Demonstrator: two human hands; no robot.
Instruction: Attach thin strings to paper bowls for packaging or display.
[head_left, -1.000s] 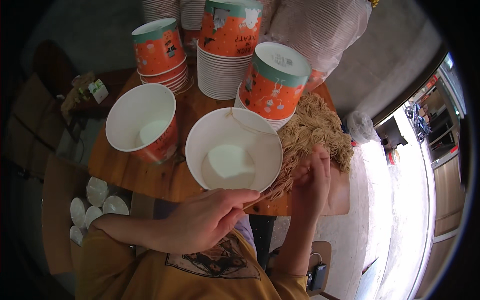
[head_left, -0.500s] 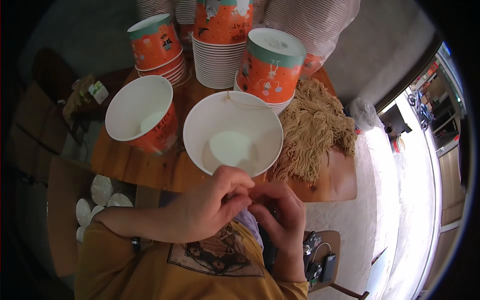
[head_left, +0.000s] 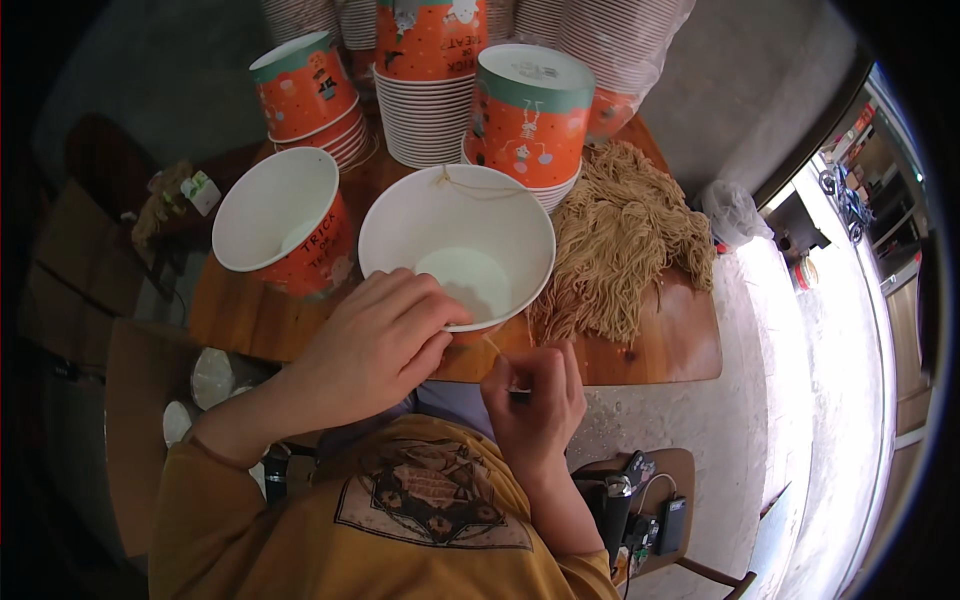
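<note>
A paper bucket [head_left: 510, 235], white inside, stands in front of me with its mouth tilted toward me. A thin tan string [head_left: 480, 188] hangs from its far rim. My left hand [head_left: 385, 325] is closed on the near rim, with fingertips inside and the thumb outside. Just below that rim, my right hand [head_left: 535, 400] pinches a tan cord end [head_left: 492, 344] that runs up toward the bucket. To the left stands a second bucket [head_left: 318, 245], white inside and orange outside, with no hand on it.
Upside-down stacks of orange-and-green buckets [head_left: 530, 120] stand at the back of the wooden table [head_left: 660, 355]. A heap of tan cords [head_left: 630, 240] lies at the right. A cardboard box [head_left: 140, 400] with white round pieces is at lower left. A chair [head_left: 680, 480] holds small electronics.
My left hand has moved up and left from beside my right hand onto the bucket's near rim. My right hand has dropped slightly, and a cord now shows at its fingers.
</note>
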